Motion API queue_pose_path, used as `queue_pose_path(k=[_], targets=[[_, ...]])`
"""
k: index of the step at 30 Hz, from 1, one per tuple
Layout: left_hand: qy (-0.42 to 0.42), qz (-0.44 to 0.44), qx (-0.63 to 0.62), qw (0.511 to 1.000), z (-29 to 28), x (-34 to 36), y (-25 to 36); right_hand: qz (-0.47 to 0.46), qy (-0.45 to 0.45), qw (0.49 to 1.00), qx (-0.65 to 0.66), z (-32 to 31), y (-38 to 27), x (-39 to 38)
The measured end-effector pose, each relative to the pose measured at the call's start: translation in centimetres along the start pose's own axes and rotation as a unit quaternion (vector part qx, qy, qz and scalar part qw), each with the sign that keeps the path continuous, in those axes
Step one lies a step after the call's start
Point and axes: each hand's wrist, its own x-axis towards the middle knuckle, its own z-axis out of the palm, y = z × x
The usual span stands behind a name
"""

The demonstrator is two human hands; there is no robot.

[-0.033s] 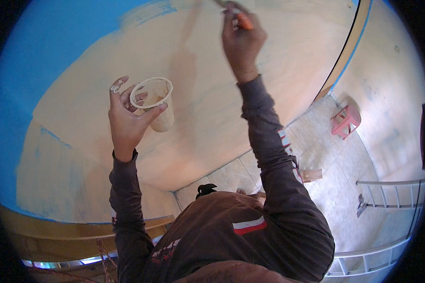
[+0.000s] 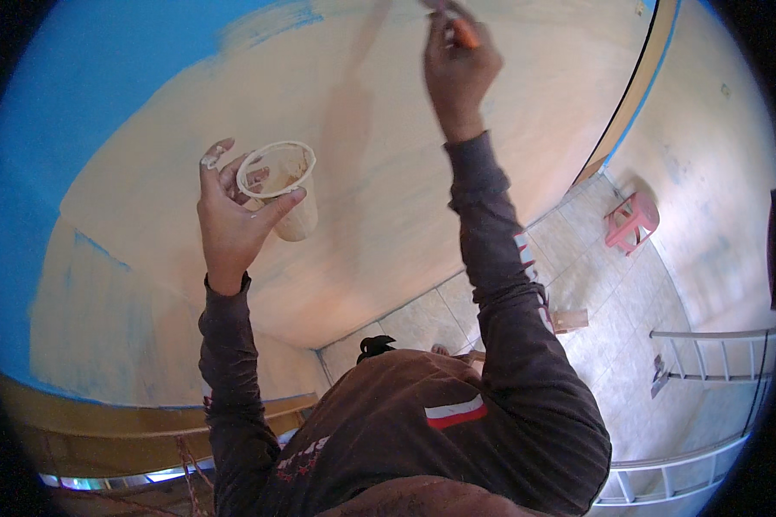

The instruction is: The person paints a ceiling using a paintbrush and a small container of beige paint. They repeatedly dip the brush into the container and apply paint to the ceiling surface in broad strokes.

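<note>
— Two hands up; what do they hold?
— Left hand (image 2: 233,215) curls loosely round a pale translucent plastic cup (image 2: 282,185), thumb and fingers on its rim. Right hand (image 2: 459,69) is closed tight on an orange-handled paintbrush (image 2: 462,33), far up against the cream-painted wall (image 2: 388,172).
— Anything in the cup?
— Cream paint smears its inside; how much it holds, I cannot tell

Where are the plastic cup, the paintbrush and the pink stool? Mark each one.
plastic cup (image 2: 283,188): head view, on its side wall below the rim, in the left hand.
paintbrush (image 2: 463,33): head view, on the orange handle above the right hand.
pink stool (image 2: 631,219): head view, on its seat.
</note>
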Motion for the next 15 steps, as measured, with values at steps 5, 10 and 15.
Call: queue_pose_path(k=[5, 10, 15], targets=[[0.006, 0.019, 0.000, 1.000, 0.2, 0.3, 0.8, -0.094, 0.030, 0.989, -0.106, -1.0, 6.0, 4.2], [0.010, 0.022, -0.009, 1.000, 0.7, -0.1, 2.3, -0.081, -0.074, 0.989, -0.095, 1.9, 4.0, 1.9], [-0.005, 0.015, -0.017, 1.000, 1.2, -0.3, 2.7, -0.113, -0.058, 0.992, -0.019, 2.4, -2.6, 0.2]])
